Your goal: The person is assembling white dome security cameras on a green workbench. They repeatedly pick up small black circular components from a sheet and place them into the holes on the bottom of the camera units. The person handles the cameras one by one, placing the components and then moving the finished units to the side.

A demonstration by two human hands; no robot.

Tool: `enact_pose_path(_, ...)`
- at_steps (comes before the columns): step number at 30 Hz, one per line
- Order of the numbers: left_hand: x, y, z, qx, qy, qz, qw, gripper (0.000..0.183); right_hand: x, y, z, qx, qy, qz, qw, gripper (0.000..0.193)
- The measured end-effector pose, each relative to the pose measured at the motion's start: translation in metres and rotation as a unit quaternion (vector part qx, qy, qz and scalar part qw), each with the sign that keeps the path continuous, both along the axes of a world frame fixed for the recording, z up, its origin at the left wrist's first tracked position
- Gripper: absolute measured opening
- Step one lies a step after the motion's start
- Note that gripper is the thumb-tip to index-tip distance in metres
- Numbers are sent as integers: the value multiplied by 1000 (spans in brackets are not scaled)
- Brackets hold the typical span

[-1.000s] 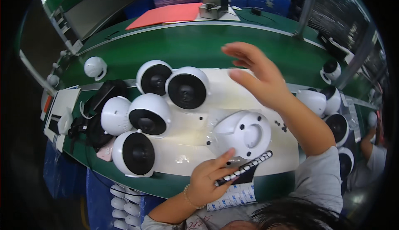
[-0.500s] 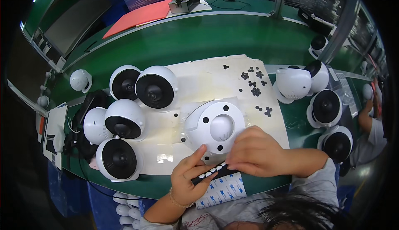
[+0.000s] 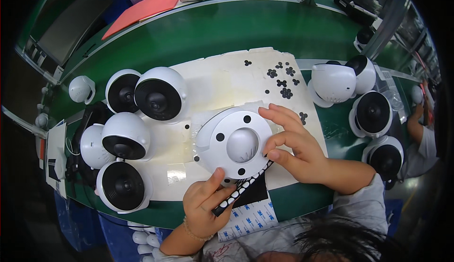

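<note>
A white camera body (image 3: 208,141) lies in front of me with its ring-shaped base up, black round pads stuck on the ring. My left hand (image 3: 201,210) grips a black pad sheet (image 3: 236,193) with white round gaps along its edge, bent up below the body. At the ring's lower right, my right hand (image 3: 298,153) has a small dark pad (image 3: 266,155) between thumb and a finger, partly hidden. Its forefinger is stretched along the body's upper right. A white liner with blue print (image 3: 249,222) hangs below the black sheet.
Several black-and-white cameras (image 3: 158,94) stand at the left, more (image 3: 372,114) at the right. Loose black pads (image 3: 286,93) lie on the beige board (image 3: 213,73). A metal post (image 3: 390,30) rises at the right; another person's arm (image 3: 416,125) shows beyond it.
My right hand has moved from the pad sheet up to the ring's right side with a small pad. The sheet has turned more upright in my left hand. The whole view has shifted slightly.
</note>
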State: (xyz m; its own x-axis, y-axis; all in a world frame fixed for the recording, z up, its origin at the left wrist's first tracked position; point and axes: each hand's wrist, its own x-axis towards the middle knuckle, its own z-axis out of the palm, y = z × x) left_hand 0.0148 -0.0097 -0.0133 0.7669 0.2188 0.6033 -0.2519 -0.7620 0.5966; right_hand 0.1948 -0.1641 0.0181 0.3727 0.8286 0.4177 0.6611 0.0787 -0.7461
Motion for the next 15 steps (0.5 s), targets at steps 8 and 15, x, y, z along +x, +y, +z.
enact_pose_path(8, -1, 0, -2, 4, 10, 5, 1000, 30, 0, 1, 2, 8, -59, -10, 998, 10)
enact_pose_path(15, -1, -1, -2, -18, 8, 12, 1000, 29, 19, -1, -11, 102, -185, -15, 977, 24)
